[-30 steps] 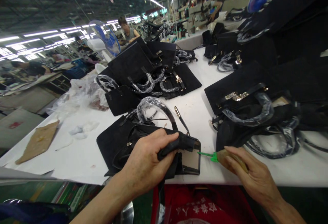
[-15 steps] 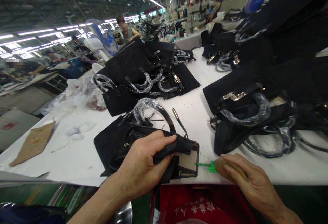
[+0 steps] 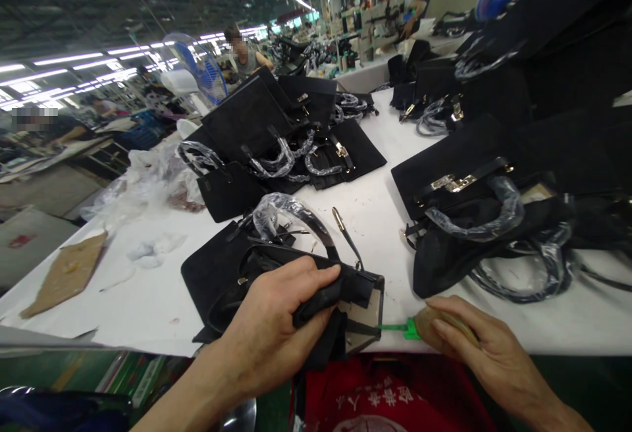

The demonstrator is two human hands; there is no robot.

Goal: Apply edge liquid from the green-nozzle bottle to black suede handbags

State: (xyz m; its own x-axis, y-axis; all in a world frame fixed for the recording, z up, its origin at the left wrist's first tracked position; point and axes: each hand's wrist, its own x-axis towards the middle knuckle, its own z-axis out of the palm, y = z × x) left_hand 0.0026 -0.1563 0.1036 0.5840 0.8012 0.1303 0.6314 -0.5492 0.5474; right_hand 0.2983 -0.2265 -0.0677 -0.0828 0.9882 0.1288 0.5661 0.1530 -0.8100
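Observation:
My left hand point(image 3: 281, 320) grips a black handbag point(image 3: 207, 280) at the table's front edge, fingers wrapped round a fold of its black material. The bag's open end faces right and shows a pale board point(image 3: 365, 317) inside a dark rim. A plastic-wrapped handle point(image 3: 296, 211) arches above the bag. In my right hand point(image 3: 486, 346) is a brush-like tool with a brown handle point(image 3: 439, 326) and a thin green tip point(image 3: 395, 328). That tip meets the lower right corner of the bag's open end. Behind the bag lies a thin strap with a gold end point(image 3: 338, 219).
More black handbags with plastic-wrapped handles lie behind point(image 3: 247, 122) and on the right point(image 3: 464, 182). Crumpled clear plastic point(image 3: 153, 178) and a brown cardboard piece point(image 3: 66, 274) are on the left of the white table point(image 3: 143, 307). A fan point(image 3: 202, 70) and several people are farther off.
The tool's green tip has moved slightly down along the open end's right edge. My left hand has tilted the bag slightly, and its lower corner has shifted.

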